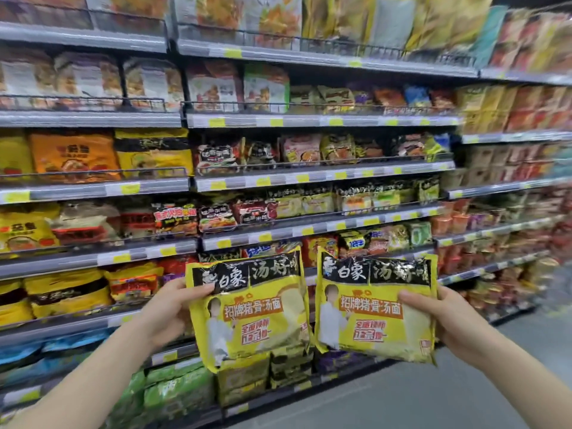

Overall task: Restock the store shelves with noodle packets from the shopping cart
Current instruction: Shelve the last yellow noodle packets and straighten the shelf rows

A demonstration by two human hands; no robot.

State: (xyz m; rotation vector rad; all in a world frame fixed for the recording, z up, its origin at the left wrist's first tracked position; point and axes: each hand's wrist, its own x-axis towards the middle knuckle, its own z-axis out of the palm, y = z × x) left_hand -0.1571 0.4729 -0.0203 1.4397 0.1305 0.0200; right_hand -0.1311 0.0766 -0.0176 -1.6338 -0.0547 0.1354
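Both hands are full: my left hand pinches the left edge of one glossy yellow-and-black plastic noodle packet, thumb on its face, and my right hand grips the right edge of a second matching yellow-and-black noodle packet the same way. The two packets hang side by side in the lower centre of the frame, nearly touching, held upright in front of the grey metal store shelves and not yet resting on any of them.

Neither packet is shelved — I judge this load is mid-carry, with placing left to do. Matching yellow-and-black packs seem to sit in the row at centre right, though blur makes that uncertain. The shopping cart is out of view, so I cannot tell how much stock remains.
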